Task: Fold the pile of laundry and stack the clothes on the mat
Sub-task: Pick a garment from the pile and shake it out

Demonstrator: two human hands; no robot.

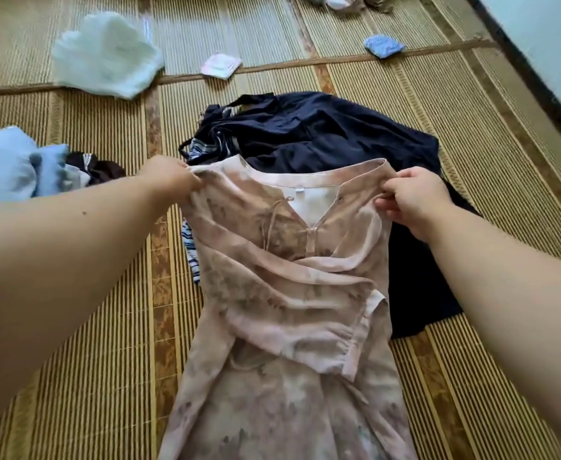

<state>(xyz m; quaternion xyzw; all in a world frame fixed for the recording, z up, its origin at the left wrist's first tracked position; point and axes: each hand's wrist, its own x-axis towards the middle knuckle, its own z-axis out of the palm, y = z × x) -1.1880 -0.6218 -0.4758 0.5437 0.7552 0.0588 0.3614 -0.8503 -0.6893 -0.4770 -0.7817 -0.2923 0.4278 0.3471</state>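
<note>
A: What lies at the far left?

B: A crumpled pale blue garment (5, 164) on the woven straw mat (106, 327), with a bit of dark brown and white striped cloth (89, 167) touching its right edge. Farther back, a soft pale mint-white garment (106, 54) lies in a loose heap.

A: And the person's left hand?

B: The left hand (169, 179) reaches forward and pinches the left shoulder of a thin, pinkish-beige dress with a mottled brown print (289, 293); its fingers are curled into the fabric.

A: Where is the dress itself?

B: Spread lengthwise along the mat in the middle of the view, neckline away from the person, skirt running off the bottom edge. One sleeve is folded across the chest. Its upper part overlaps a rumpled dark navy garment (322, 134), and a blue and white striped cloth (191, 254) peeks out along the dress's left side.

A: Behind that?

B: A small folded pink and white cloth (221, 64) lies well beyond the navy garment.

A: The right hand?

B: The right hand (412, 197) grips the right shoulder of the dress, fingers curled round the edge. Farther right and back, a small blue cloth (383, 46) lies near a pale wall (544, 38).
</note>
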